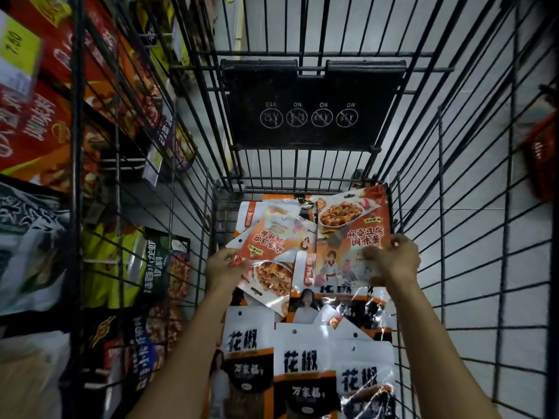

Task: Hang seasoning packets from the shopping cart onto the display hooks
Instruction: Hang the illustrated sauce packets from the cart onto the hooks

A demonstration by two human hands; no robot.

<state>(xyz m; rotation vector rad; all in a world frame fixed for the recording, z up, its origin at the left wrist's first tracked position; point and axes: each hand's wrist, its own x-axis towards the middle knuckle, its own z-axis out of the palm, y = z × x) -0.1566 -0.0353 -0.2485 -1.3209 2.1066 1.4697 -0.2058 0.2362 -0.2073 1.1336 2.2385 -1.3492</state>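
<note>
I look down into a black wire shopping cart [423, 207] that holds several seasoning packets. My right hand [393, 258] grips an orange mapo tofu sauce packet [351, 228] by its lower right corner, lifted above the pile. My left hand [225, 264] pinches the edge of another orange packet [272, 237], which lies tilted and upside down. Below them lie white and orange peppercorn packets [302, 364] with punched hang holes. No display hooks are plainly visible.
Left of the cart, store shelves [45, 131] carry red boxes and hanging seasoning bags [157, 261]. The cart's black folded child seat flap [308, 107] is ahead. Grey floor tiles [484, 267] show through the right wall; a red basket [541, 152] sits far right.
</note>
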